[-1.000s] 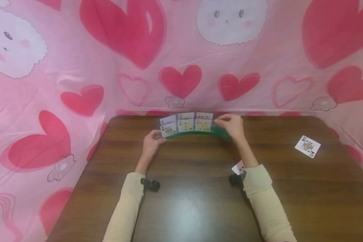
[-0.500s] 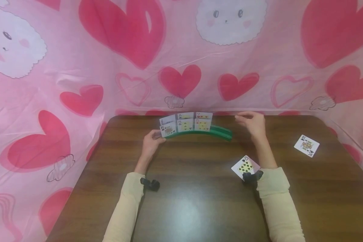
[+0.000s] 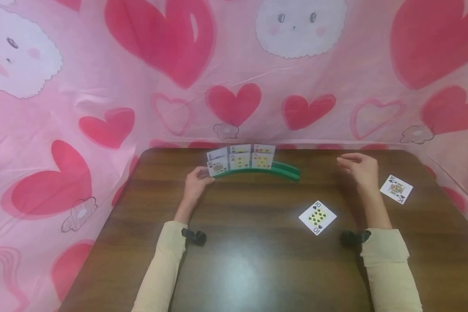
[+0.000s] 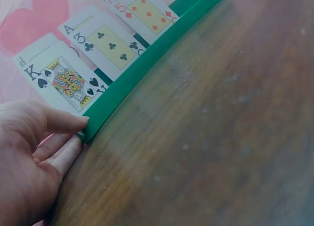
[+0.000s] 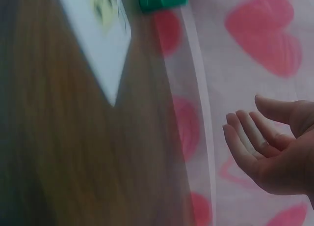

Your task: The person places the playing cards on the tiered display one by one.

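Observation:
A curved green card holder (image 3: pixel 285 170) stands near the table's far edge, with playing cards upright in two rows. Its front row shows a king of spades (image 4: pixel 68 83), a three of clubs (image 4: pixel 112 46) and a five of diamonds (image 4: pixel 148 14); behind them the tops of a seven, an ace and a third card show. My left hand (image 3: pixel 195 184) pinches the holder's left end between thumb and fingers. Over the right side of the table, my right hand (image 3: pixel 362 172) holds nothing, its fingers loosely bent and thumb apart in the right wrist view. Nearest to it lies a loose king (image 3: pixel 396 189).
A ten of spades (image 3: pixel 317 217) lies face up on the brown wooden table (image 3: pixel 242 264), right of centre. Behind the table hangs a pink cloth (image 3: pixel 316 78) printed with hearts. Black wrist cameras sit at both cuffs.
My right hand has moved right, away from the holder's right end, uncovering that end and the ten of spades. My left hand has stayed at the holder's left end.

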Tool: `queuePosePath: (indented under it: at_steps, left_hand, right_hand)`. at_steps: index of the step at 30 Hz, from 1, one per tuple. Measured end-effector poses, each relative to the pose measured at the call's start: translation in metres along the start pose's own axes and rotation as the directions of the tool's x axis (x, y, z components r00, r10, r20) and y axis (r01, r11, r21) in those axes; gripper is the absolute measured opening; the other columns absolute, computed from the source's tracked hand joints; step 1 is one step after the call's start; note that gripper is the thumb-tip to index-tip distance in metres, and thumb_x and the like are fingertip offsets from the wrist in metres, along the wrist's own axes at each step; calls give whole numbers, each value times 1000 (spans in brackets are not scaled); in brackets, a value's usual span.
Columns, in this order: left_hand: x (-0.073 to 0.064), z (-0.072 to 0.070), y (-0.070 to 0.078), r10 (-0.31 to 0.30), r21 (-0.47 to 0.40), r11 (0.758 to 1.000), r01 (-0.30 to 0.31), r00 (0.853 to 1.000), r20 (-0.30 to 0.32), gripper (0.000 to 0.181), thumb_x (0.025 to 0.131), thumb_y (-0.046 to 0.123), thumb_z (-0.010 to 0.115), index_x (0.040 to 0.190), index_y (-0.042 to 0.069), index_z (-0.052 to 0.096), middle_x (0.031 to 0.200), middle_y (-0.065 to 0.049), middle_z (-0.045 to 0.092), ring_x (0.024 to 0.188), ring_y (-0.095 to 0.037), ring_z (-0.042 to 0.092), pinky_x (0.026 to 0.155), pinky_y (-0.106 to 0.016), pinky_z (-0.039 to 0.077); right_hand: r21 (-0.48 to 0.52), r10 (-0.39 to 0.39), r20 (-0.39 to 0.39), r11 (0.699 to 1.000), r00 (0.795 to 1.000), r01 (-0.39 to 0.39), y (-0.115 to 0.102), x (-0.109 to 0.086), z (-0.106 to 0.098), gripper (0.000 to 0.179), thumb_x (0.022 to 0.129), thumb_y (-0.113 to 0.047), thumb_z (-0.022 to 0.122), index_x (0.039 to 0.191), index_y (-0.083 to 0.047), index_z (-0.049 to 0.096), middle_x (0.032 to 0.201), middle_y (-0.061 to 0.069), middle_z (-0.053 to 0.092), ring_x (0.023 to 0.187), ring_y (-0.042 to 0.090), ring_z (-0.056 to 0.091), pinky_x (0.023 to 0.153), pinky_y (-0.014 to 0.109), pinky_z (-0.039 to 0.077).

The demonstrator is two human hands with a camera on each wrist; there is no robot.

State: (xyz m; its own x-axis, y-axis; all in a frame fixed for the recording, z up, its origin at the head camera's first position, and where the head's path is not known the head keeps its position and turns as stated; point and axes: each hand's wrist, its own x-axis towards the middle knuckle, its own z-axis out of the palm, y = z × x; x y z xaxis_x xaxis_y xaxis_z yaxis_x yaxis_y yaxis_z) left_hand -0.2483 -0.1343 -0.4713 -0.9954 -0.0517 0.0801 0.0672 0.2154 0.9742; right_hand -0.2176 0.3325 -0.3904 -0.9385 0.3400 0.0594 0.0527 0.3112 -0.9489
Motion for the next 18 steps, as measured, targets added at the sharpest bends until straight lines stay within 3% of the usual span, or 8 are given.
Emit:
queuePosePath:
  at_steps: [4,8,14,18]
  left_hand:
    - [1,0,0,-3,4,1000,3,1000,5,27,79,4,69,105,6,61,108,-9,63,104,-22,58,88,-39,44]
    - [0,0,-1,1,5,1000,-1,1000,13,26,81,6,69,105,8,61,109,-7,62,104,-21,57,89,-39,44]
    - [-1,0,-1,10,-9,1000,-10,1000,16,26,81,7,69,106,7,61,109,-8,62,104,-21,58,88,-40,45]
    - [0,1,-1,14,-36,999,-14,1000,8,28,79,4,69,105,3,61,110,-12,62,104,-24,58,87,-39,46]
  right_hand:
    - [136,70,-35,989,997,-65,8,1,-25,42,78,-23,73,108,5,62,73,-9,67,71,10,67,66,21,51]
    - [313,155,-106,943,982,-116,14,3,-47,24,75,-13,76,94,-1,68,72,-5,67,64,8,66,63,21,51]
    - [380,307,-233,902,923,-204,28,6,-77,11,70,-10,79,71,-14,70,74,-8,57,57,3,62,57,17,50]
    - [491,387,-229,838,893,-237,36,6,-96,14,73,-4,76,64,-13,69,62,-7,61,54,4,60,52,17,49]
